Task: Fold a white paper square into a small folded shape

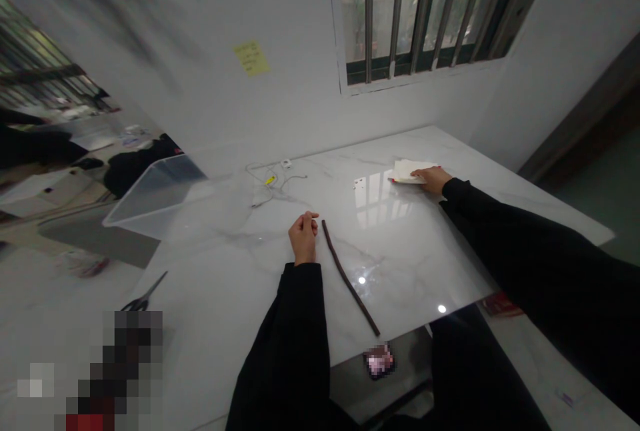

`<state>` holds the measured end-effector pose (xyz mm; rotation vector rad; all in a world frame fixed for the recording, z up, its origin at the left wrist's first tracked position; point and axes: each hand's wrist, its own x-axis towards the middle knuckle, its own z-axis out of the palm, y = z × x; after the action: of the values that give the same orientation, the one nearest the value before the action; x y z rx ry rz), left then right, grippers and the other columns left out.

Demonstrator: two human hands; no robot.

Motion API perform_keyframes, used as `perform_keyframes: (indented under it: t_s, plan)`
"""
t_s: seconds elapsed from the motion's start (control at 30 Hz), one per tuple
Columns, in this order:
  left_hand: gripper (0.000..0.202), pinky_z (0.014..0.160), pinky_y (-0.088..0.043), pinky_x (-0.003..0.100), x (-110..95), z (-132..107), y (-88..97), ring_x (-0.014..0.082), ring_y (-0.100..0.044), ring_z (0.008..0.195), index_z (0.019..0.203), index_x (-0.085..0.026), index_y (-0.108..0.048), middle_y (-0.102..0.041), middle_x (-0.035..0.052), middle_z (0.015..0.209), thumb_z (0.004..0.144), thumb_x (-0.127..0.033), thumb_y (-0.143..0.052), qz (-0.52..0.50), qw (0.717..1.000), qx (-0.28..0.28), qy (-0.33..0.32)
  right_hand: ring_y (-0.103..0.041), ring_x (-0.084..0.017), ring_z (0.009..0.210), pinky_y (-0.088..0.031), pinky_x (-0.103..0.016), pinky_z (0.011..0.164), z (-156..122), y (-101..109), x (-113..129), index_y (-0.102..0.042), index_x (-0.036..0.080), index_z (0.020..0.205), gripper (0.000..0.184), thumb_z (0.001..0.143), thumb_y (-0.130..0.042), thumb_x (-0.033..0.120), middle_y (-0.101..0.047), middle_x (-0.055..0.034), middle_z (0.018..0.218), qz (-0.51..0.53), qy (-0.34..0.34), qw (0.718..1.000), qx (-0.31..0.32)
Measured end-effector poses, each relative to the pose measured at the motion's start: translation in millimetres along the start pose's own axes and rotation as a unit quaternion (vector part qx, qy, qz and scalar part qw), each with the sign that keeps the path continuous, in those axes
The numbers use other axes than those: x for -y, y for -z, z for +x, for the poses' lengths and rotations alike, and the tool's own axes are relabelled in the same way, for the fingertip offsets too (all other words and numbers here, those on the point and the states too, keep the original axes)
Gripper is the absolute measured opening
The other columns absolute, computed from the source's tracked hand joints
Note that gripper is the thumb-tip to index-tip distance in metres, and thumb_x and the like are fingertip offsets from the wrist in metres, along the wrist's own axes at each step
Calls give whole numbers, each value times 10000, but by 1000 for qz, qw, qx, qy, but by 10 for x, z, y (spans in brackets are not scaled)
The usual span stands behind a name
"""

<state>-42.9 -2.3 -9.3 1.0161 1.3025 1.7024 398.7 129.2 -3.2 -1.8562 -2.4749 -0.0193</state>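
Observation:
My left hand (303,237) rests on the white marbled table with its fingers curled in, and I see nothing in it. Just to its right lies a thin, slightly bent dark brown stick (345,276), running towards the near table edge, apart from the hand. My right hand (433,179) reaches to the far right part of the table. Its fingers grip a stack of white paper sheets (409,171), with a bit of red showing at the lower left edge. Part of the stack is hidden under the hand.
White cables with a yellow tag (271,180) lie near the wall beside a small white plug (286,163). A clear plastic bin (150,194) stands at the left. Dark scissors (146,299) lie at the lower left, near a person, blurred out. A barred window is above.

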Motion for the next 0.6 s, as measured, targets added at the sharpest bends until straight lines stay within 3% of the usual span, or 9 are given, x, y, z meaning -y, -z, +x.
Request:
perform_keyframes:
  t_s: [0.2, 0.3, 0.4, 0.5, 0.57, 0.6]
  plan:
    - [457, 470, -259, 213, -5, -1, -4, 68, -394, 480, 790, -143, -745, -519, -28, 590, 813, -599, -758, 0, 1000, 4, 9, -734, -292, 1134, -502, -389, 1029, -186, -10, 154, -675, 191, 1474, 556, 941, -553, 83, -759, -194, 1300, 30, -94, 993, -59]
    - [439, 484, -293, 208, 10, 9, -4, 70, -423, 497, 797, -144, -744, -542, -24, 610, 819, -582, -763, 2, 1000, 5, 8, -751, -273, 1053, -514, -371, 981, -255, 116, 207, -677, 203, 1460, 481, 1001, -534, 176, -782, -173, 1240, 53, -116, 983, -132]
    - [407, 556, -400, 203, 16, 20, -16, 79, -508, 563, 888, -148, -760, -619, -6, 692, 787, -537, -822, 1, 1000, 9, -4, -749, -306, 1062, -539, -389, 952, -286, 307, 358, -704, 219, 1401, 432, 998, -573, 299, -790, -130, 1233, 126, -97, 957, -241]
    - [583, 723, -517, 234, -16, 5, -55, 117, -654, 752, 1190, -169, -745, -746, 63, 968, 734, -498, -896, 0, 999, 39, -19, -742, -321, 1006, -563, -420, 922, -289, 458, 709, -756, 136, 1221, 439, 1015, -540, 458, -802, -145, 1066, 284, -99, 892, -338]
    - [785, 849, -548, 269, -61, -29, -95, 156, -712, 933, 1383, -198, -657, -749, 128, 1214, 707, -491, -928, -16, 997, 72, -12, -732, -323, 959, -591, -442, 880, -299, 494, 1059, -752, 107, 1096, 475, 946, -623, 540, -796, -150, 983, 446, -103, 822, -340]
    - [868, 905, -552, 289, -89, -54, -118, 175, -720, 1018, 1444, -214, -610, -723, 152, 1313, 694, -499, -940, -33, 996, 88, 1, -728, -326, 992, -601, -453, 888, -312, 489, 1256, -739, 111, 1110, 484, 891, -695, 541, -797, -150, 1034, 540, -79, 774, -321]
